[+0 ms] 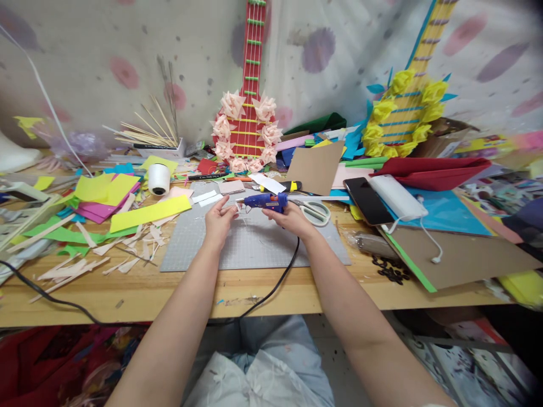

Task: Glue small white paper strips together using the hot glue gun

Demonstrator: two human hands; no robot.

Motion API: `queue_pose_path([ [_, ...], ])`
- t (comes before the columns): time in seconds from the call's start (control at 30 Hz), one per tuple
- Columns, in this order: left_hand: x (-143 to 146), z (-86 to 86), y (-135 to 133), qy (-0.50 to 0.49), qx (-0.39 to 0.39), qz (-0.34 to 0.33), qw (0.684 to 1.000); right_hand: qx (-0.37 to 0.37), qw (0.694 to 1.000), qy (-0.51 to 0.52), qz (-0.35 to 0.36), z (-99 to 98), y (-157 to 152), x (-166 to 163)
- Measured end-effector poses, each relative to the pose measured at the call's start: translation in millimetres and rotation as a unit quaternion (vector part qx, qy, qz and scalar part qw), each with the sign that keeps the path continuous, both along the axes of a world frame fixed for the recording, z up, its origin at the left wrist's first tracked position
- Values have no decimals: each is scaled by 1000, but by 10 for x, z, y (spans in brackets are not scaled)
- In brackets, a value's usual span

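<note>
My right hand (292, 219) is wrapped round a blue hot glue gun (263, 201), its nozzle pointing left and a pale glue stick (318, 198) jutting from its back. My left hand (220, 222) is closed in a pinch just left of the nozzle. Something small and pale sits at those fingertips, too fine to make out. Both hands are over a grey cutting mat (254, 254). Scissors (315, 212) with pale handles lie beyond my right hand, next to a yellow-and-black cutter (292, 186). White paper strips (207, 198) rest near my left hand.
A red paper guitar (250, 121) with pink flowers and a yellow one (401, 116) lean at the back. Thread spool (159, 179), coloured paper (97, 192) and scraps lie left. A phone (368, 200) and power bank (399, 196) lie right. The gun's black cord (280, 280) crosses the front edge.
</note>
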State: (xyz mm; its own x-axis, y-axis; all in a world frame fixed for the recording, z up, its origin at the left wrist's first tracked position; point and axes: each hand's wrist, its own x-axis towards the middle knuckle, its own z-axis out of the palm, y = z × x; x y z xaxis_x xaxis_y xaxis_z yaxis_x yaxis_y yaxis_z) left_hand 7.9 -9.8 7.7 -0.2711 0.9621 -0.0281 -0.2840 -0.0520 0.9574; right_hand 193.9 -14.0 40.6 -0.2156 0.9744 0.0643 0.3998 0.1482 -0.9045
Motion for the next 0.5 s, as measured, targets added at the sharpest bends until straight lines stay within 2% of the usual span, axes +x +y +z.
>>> queue_pose_path([
  [0.13,1,8,-6,-3,2,-16,1000,1,996,82,-21,-83,83,11],
  [0.23,1,36,-17,-10,-3,-11,1000,25,990,103,-97,-178,186,61],
  [0.33,-7,60,-23,-20,-7,2,1000,55,981,16,-186,-286,290,127],
  [0.5,-36,51,-11,-49,-10,23,998,64,964,-172,-192,-407,388,163],
])
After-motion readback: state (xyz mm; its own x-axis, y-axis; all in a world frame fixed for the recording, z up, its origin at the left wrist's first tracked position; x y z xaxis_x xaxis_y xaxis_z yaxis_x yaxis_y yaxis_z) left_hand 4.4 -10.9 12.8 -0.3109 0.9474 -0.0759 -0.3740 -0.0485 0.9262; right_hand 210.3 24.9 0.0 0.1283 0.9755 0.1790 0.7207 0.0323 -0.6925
